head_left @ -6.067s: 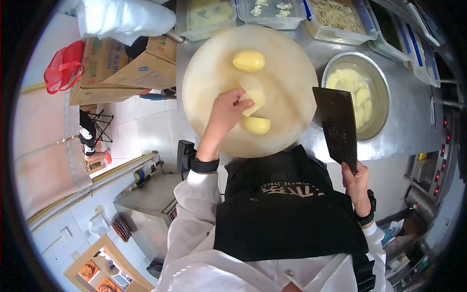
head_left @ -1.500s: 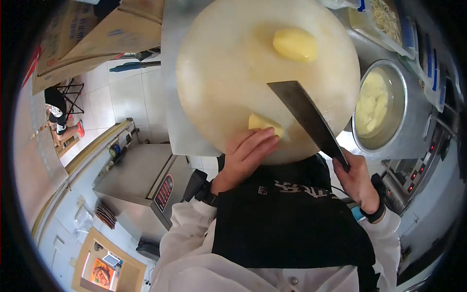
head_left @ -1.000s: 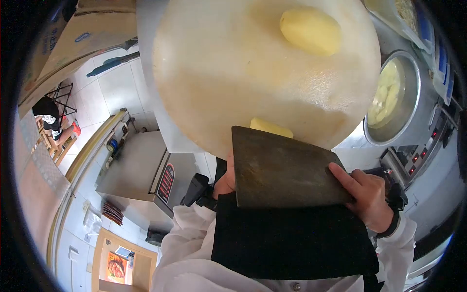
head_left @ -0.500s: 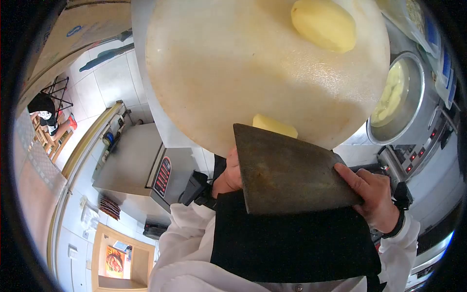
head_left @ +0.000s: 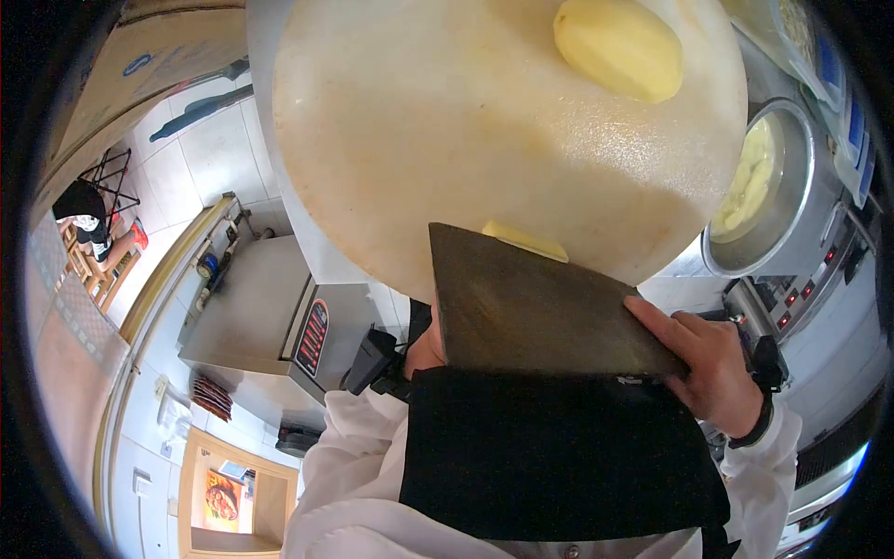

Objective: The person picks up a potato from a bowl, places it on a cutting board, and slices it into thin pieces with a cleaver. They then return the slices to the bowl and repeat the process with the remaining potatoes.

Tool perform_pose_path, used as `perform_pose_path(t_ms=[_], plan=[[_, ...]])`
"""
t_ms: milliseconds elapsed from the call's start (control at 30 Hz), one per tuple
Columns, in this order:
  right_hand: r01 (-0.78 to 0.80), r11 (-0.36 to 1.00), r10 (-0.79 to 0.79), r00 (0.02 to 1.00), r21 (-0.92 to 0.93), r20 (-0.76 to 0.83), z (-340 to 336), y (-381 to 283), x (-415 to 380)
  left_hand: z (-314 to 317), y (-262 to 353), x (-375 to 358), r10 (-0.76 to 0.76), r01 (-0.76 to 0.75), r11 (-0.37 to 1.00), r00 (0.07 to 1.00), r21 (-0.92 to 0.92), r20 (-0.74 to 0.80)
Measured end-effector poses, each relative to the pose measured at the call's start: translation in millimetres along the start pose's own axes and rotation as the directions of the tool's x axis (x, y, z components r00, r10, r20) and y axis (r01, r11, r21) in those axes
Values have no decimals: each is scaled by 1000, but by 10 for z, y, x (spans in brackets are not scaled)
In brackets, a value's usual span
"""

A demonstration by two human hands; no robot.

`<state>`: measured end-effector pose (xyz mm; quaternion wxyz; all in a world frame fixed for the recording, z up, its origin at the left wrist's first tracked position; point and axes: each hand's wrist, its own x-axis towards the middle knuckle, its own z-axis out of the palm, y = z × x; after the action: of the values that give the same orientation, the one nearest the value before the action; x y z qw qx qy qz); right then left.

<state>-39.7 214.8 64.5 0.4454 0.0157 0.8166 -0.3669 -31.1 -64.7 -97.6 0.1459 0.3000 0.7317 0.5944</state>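
Observation:
My right hand (head_left: 712, 373) grips a broad, dark cleaver (head_left: 540, 312), index finger along the near end of its blade. The blade stands over the near edge of a round, pale cutting board (head_left: 400, 121). Just past its top edge, a strip of peeled potato (head_left: 524, 242) shows on the board; whatever lies behind the blade is hidden. Only the wrist side of my left hand (head_left: 426, 349) appears, at the blade's left end, with its fingers out of sight behind the cleaver. A whole peeled potato (head_left: 619, 51) lies at the board's far right.
Right of the board is a metal pot (head_left: 801, 177) holding pale yellow pieces in liquid. Plastic bags (head_left: 801, 56) lie at the upper right. A steel cabinet (head_left: 247, 298) stands to the left. Farther left, another person's leg (head_left: 102, 242) is visible.
The cleaver and my right hand have shifted slightly left and up in the view. Less of the near potato piece and of my left hand shows now. The whole potato stays put.

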Motion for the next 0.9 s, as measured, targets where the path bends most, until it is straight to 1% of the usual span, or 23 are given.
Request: perform_pose_path(t_ms=[33, 100, 167, 233, 267, 300, 333, 367, 400, 433, 467, 500, 533, 567, 600, 633, 667, 733, 767, 800, 833, 867, 900], plan=[[0, 1000, 0, 1000, 0, 1, 13, 1, 31, -12, 11, 22, 3, -3, 1000, 1000, 3, 0], [-6, 998, 5, 1000, -57, -15, 62, 20, 100, -26, 41, 74, 4, -4, 1000, 1000, 2, 8], [-20, 999, 19, 1000, -45, -16, 76, 16, 146, 0, 79, 112, 4, -4, 1000, 1000, -1, 10], [-30, 999, 29, 999, -35, -22, 110, 37, 153, 65, 118, 132, -228, 217, 958, 973, -188, -41], [-12, 1000, 11, 999, -22, -45, 137, 75, 131, 39, 101, 113, -222, 211, 959, 974, -187, -40], [7, 1000, -8, 998, -11, -69, 143, 107, 110, 1, 51, 71, -46, 46, 999, 999, -14, 11], [7, 1000, -8, 997, -13, -72, 124, 105, 71, -9, 7, 13, 115, -128, 981, 989, 148, 92], [19, 999, -21, 998, -31, -62, 92, 81, 12, 63, -38, -106, 115, -128, 981, 989, 148, 92], [30, 998, -33, 998, -49, -52, 71, 65, -47, 153, -48, -185, -326, 318, 830, 943, -457, 66], [30, 998, -32, 998, -48, -51, 69, 70, -112, 207, -58, -254, -630, 515, 193, 718, -835, 297], [32, 996, -36, 998, -79, -52, 64, 78, -183, 212, -82, -300, -659, 549, 140, 673, -824, 336], [34, 993, -40, 998, -110, -55, 57, 81, -232, 176, -55, -243, -625, 565, 312, 727, -764, 283], [32, 993, -39, 998, -112, -57, 46, 77, -257, 122, -27, -168, -547, 526, 536, 812, -660, 203], [19, 995, -25, 998, -101, -60, 37, 71, -277, 71, -17, -91, -406, 406, 773, 907, -488, 111], [7, 996, -12, 998, -88, -62, 34, 68, -285, 17, -5, -10, -204, 211, 946, 978, -247, 53], [6, 996, -11, 998, -87, -61, 37, 68, -283, -20, -1, 46, 1, -1, 1000, 1000, -9, 30], [-3, 996, -2, 998, -90, -58, 41, 68, -281, -24, 4, 71, 113, -115, 986, 993, 120, 24], [-14, 996, 9, 999, -93, -53, 35, 64, -265, 6, -1, 70, 186, -188, 955, 982, 230, 32], [-12, 996, 8, 999, -88, -46, 25, 53, -242, 42, 9, 16, 183, -185, 956, 983, 229, 30], [-10, 996, 7, 999, -84, -40, 16, 40, -211, 99, 40, -49, -349, 335, 863, 937, -379, 34], [-11, 996, 8, 999, -85, -39, 31, 25, -145, 131, 57, -80, -682, 613, 211, 651, -761, 335], [-29, 997, 26, 999, -67, -47, 70, 14, -49, 114, 30, -74, -681, 612, 211, 651, -762, 334], [-46, 998, 44, 998, -49, -55, 106, 16, 17, 46, 25, 43, -363, 337, 843, 931, -419, 19]])
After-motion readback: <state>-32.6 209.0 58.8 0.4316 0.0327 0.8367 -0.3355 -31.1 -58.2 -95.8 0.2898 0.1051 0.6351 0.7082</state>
